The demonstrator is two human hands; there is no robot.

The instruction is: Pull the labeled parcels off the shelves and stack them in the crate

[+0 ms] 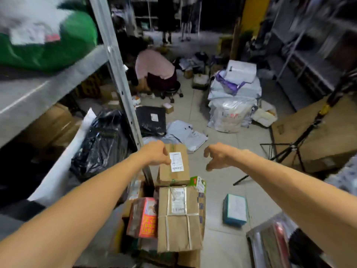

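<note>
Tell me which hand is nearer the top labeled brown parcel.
Left. The left hand is at the parcel, on its left edge; the right hand hangs apart to its right.

Tiled floor (222, 190) and grey metal shelf (38, 89), left.
Shelf: green bag (58, 45) near its front edge. Floor: black sack (102, 140) at the shelf post's foot. Flat black packet (152, 120) beyond the post, grey mailers (185, 134) just beside it. Heap of white sacks (231, 105) mid-floor. Teal box (235, 209) near the stacked parcels (178, 219). Large flat carton (318, 136) at right edge, tripod (289, 149) before it.
</note>
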